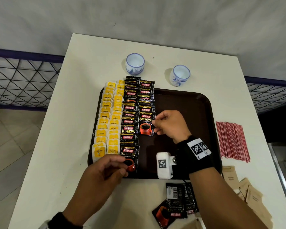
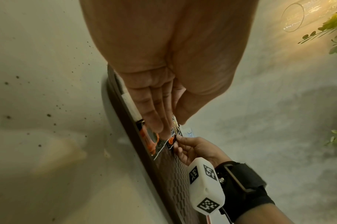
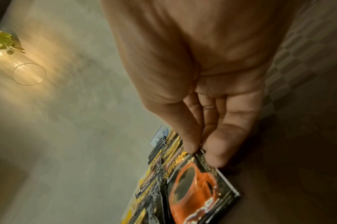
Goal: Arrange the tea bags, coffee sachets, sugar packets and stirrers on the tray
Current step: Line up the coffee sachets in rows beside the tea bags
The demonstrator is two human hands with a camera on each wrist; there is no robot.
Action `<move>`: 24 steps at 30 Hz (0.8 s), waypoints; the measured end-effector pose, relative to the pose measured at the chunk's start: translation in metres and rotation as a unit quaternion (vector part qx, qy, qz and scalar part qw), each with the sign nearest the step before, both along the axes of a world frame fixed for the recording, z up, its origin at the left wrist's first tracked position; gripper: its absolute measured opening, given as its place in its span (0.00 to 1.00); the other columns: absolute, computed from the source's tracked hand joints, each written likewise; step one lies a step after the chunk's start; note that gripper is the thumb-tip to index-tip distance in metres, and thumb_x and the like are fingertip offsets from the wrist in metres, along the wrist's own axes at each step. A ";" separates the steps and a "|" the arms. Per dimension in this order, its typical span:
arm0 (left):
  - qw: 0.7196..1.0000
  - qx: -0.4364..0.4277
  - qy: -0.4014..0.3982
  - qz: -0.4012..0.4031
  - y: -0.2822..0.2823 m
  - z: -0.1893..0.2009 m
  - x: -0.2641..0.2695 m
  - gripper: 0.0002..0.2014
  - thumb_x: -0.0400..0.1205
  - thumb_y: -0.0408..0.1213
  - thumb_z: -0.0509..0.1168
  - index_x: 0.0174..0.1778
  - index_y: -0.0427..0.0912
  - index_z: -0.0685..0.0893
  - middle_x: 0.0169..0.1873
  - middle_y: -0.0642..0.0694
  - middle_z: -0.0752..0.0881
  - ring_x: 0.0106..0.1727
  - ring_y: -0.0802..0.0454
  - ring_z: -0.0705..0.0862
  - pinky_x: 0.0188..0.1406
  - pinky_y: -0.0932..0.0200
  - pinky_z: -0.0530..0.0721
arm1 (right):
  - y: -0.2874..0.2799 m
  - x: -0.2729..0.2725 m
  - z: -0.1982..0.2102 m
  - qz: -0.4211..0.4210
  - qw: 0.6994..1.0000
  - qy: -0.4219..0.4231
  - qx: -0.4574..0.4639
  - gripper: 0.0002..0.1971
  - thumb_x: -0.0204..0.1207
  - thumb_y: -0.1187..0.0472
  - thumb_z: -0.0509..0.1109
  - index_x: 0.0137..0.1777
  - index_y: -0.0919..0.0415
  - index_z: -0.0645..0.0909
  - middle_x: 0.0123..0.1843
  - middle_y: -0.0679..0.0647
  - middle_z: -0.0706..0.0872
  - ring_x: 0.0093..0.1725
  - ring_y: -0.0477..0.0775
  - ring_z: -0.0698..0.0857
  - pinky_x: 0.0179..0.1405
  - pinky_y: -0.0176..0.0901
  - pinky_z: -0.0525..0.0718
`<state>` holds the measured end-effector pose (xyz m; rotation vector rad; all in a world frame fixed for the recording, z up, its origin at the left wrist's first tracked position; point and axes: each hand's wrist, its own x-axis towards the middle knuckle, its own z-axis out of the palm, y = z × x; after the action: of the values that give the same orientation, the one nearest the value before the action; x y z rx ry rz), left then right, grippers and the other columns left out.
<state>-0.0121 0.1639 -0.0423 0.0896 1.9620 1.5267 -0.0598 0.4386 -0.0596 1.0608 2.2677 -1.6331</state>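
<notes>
Coffee sachet (image 1: 146, 123) is sitting on the tray (image 1: 188, 109), just left of the right hand (image 1: 170, 126) pinching its edge; left hand (image 1: 104, 171) is pressing straight fingers on the front sachet (image 1: 129, 152), tea bags (image 1: 106, 129) leftward.

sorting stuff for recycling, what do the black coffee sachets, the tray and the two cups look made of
Coffee sachets: thin plastic or foil film, glossy; glare on the print, serrated ends. Tray: probably moulded plastic, dark brown, matte; fine chequered texture. Cups: likely glazed ceramic; shiny white, blue painted pattern.
</notes>
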 end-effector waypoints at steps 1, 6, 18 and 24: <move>1.000 -0.002 0.001 0.000 0.000 0.000 0.000 0.19 0.79 0.21 0.72 0.50 0.54 0.90 0.45 0.46 0.94 0.49 0.48 0.94 0.50 0.49 0.90 | 0.000 0.000 0.001 0.000 1.000 -0.002 0.000 0.05 0.75 0.69 0.78 0.42 0.63 0.83 0.32 0.59 0.89 0.32 0.58 0.90 0.32 0.47 0.87; 1.000 0.005 0.004 -0.001 0.000 0.002 0.002 0.15 0.79 0.21 0.72 0.55 0.44 0.88 0.44 0.48 0.94 0.48 0.49 0.94 0.46 0.55 0.92 | 0.002 0.005 0.007 -0.007 1.000 0.004 0.008 0.05 0.75 0.67 0.78 0.43 0.63 0.84 0.35 0.59 0.90 0.34 0.58 0.92 0.35 0.47 0.88; 0.980 -0.055 0.072 -0.175 0.009 0.017 0.022 0.09 0.80 0.39 0.76 0.51 0.57 0.88 0.44 0.62 0.92 0.46 0.61 0.90 0.42 0.70 0.85 | 0.001 0.161 0.053 -0.005 0.998 -0.001 0.055 0.05 0.75 0.67 0.79 0.45 0.59 0.86 0.35 0.56 0.91 0.33 0.53 0.91 0.28 0.39 0.81; 0.887 -0.161 0.223 -0.370 0.045 0.020 0.060 0.16 0.80 0.52 0.72 0.64 0.60 0.82 0.57 0.64 0.81 0.55 0.66 0.82 0.47 0.74 0.76 | -0.013 0.252 0.042 0.040 0.988 -0.057 0.136 0.09 0.70 0.62 0.83 0.43 0.49 0.86 0.35 0.46 0.90 0.35 0.39 0.87 0.39 0.33 0.81</move>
<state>0.0477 0.2088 -0.0221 1.0012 2.1242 0.6997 0.1926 0.4256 -0.0179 1.0707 2.4693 -1.2234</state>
